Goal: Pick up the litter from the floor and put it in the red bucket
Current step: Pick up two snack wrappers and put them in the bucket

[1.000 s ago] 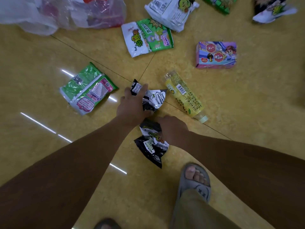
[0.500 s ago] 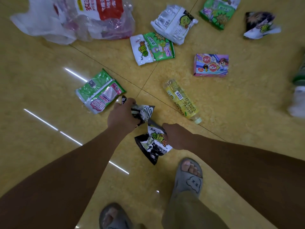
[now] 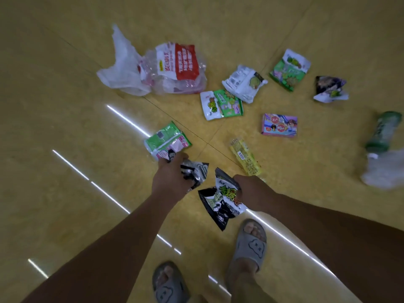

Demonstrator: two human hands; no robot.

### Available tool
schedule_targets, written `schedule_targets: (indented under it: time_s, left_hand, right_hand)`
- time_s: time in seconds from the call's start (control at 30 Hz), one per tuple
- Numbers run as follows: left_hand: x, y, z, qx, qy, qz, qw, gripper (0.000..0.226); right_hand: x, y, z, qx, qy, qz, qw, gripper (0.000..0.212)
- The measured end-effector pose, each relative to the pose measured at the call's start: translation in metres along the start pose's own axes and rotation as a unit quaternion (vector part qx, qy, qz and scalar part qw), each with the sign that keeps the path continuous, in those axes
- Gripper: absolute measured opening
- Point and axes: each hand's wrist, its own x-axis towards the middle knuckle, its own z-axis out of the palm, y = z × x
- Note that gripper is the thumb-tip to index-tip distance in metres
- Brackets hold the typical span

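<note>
an indoor room, though whether home, hall or studio cannot be told. the floor (image 3: 65, 88) is glossy yellow sheeting with thin dark seams (image 3: 175, 120) meeting near the centre, and it carries long white reflections (image 3: 129, 121) of strip lights running from 10 toward 5 o'clock. soft grey slippers (image 3: 249, 248) at 6 o'clock suit indoor wear. snack wrappers (image 3: 220, 103) lie scattered from 12 to 3 o'clock.

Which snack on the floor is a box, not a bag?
The pink box near the yellow bottle: flat sides, while the rest are crinkly bags.
</note>
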Motion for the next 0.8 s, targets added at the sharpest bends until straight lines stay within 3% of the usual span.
schedule_targets:
  time_s: [0.7,0.8]
  left_hand:
    - [-0.095,-0.055,-0.164,-0.027,0.040,0.035,0.998,0.072]
    - [-0.107,-0.069,-0.175,-0.052,0.064,0.019,0.996,0.060]
  right_hand:
    - [-0.064,-0.172,-0.055,-0.072,0.076,-0.025,0.994,0.014]
    - [-0.064,-0.192,-0.056,-0.088,0.070,-0.034,0.993,0.011]
